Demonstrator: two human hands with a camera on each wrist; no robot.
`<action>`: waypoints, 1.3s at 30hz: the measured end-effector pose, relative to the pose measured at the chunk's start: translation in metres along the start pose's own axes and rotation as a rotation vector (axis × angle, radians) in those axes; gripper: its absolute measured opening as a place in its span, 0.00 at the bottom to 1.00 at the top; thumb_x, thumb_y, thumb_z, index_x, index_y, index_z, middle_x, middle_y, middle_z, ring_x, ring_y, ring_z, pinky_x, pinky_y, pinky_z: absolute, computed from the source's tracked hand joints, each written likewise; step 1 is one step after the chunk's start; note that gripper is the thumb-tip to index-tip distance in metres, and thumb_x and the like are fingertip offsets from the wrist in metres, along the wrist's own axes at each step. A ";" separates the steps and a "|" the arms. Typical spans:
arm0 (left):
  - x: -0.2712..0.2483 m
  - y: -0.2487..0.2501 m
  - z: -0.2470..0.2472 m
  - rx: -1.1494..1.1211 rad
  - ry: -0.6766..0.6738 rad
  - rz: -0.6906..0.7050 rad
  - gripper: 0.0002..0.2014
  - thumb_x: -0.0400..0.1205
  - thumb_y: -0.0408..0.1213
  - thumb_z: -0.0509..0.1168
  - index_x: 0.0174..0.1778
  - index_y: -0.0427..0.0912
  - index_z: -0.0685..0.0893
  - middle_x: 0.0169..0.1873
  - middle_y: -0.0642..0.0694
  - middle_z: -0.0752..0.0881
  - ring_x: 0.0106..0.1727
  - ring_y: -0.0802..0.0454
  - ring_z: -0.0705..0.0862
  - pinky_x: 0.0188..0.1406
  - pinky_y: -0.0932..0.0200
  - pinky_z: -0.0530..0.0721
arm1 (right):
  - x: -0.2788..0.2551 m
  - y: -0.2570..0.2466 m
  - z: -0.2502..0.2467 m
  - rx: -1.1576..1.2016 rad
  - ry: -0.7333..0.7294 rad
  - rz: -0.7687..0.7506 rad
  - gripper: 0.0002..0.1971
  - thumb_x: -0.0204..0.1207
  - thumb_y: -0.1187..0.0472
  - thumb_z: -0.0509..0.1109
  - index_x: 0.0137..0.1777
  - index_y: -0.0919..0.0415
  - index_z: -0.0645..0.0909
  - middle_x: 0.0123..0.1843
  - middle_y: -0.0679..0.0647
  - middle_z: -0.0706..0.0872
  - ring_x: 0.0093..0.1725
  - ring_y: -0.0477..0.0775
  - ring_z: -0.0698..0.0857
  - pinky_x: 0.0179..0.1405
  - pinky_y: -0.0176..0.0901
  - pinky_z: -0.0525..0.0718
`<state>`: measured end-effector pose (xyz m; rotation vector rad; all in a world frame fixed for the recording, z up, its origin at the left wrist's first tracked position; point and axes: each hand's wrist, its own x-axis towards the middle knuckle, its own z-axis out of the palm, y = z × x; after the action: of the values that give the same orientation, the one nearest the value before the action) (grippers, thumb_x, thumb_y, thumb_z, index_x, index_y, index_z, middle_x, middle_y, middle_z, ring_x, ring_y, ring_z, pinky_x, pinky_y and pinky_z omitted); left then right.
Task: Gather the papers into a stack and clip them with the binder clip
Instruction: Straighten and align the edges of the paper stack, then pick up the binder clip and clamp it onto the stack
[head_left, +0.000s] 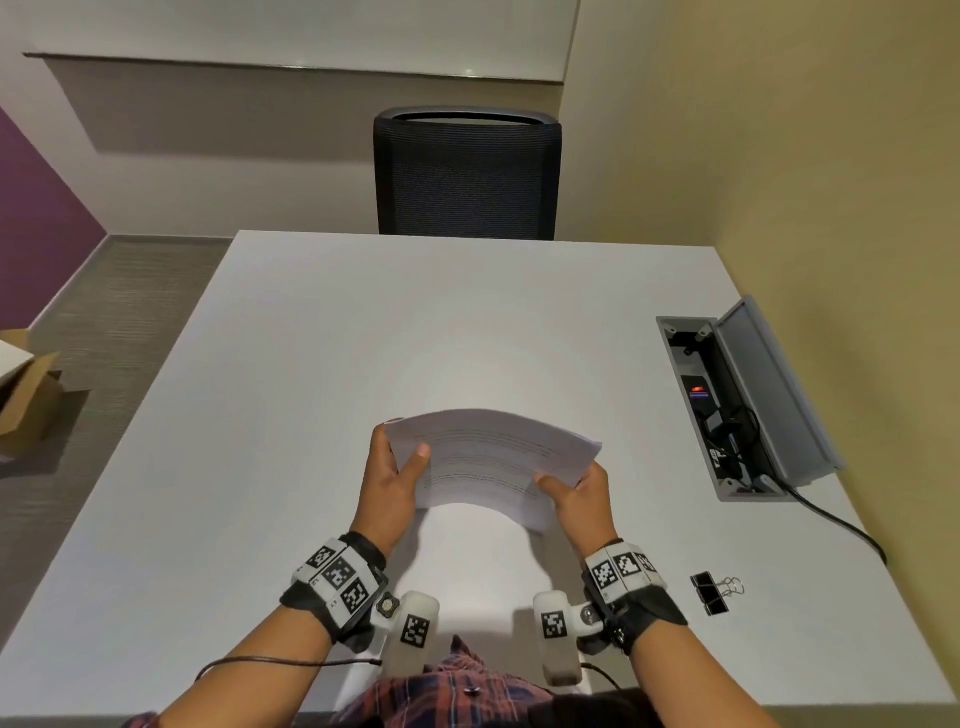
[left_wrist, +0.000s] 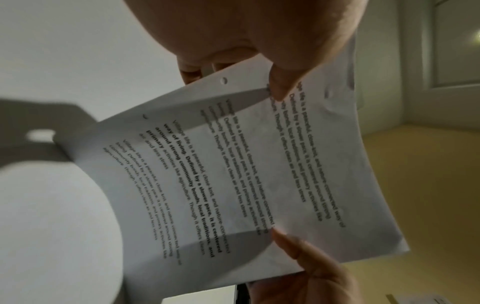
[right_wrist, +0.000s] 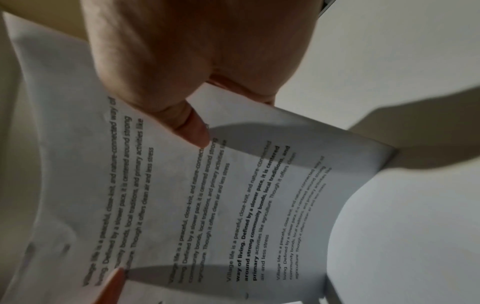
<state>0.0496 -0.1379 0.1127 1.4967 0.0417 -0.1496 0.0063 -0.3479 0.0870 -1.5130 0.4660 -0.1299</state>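
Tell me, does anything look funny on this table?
The papers bow upward between the left hand and right hand. The cable box lid stands open. The binder clip lies unused.

The scene is seen from head height, looking forward and down across a white table (head_left: 322, 332) toward a chair (head_left: 467, 176). Each wrist view is taken very close under the palm, aimed along the fingers. The printed papers (head_left: 493, 457) (left_wrist: 246, 174) (right_wrist: 207, 205) are shared by all three views.

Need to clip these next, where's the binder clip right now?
In the head view, the binder clip lies on the white table, just right of the right hand's wristband.
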 end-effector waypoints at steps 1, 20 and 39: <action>-0.001 -0.002 0.001 -0.007 -0.002 -0.017 0.12 0.84 0.30 0.62 0.58 0.51 0.75 0.56 0.47 0.84 0.57 0.56 0.83 0.63 0.54 0.80 | 0.000 0.000 0.002 0.003 0.008 0.001 0.18 0.72 0.78 0.71 0.50 0.52 0.81 0.48 0.53 0.87 0.49 0.51 0.86 0.50 0.40 0.84; 0.019 0.000 0.022 0.115 -0.013 0.087 0.09 0.84 0.33 0.63 0.53 0.53 0.81 0.49 0.55 0.86 0.50 0.62 0.85 0.51 0.59 0.80 | -0.034 0.039 -0.133 0.063 0.631 0.116 0.17 0.72 0.79 0.70 0.48 0.55 0.80 0.42 0.56 0.83 0.44 0.56 0.83 0.48 0.44 0.87; 0.031 0.000 0.089 0.198 -0.189 0.142 0.08 0.84 0.33 0.64 0.52 0.51 0.82 0.47 0.54 0.87 0.48 0.62 0.85 0.53 0.57 0.81 | -0.058 0.099 -0.206 -0.321 0.778 0.367 0.04 0.76 0.62 0.73 0.41 0.61 0.83 0.48 0.55 0.85 0.50 0.58 0.84 0.55 0.48 0.81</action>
<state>0.0744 -0.2288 0.1158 1.6708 -0.2370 -0.1843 -0.1429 -0.5104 0.0048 -1.6258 1.4312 -0.3725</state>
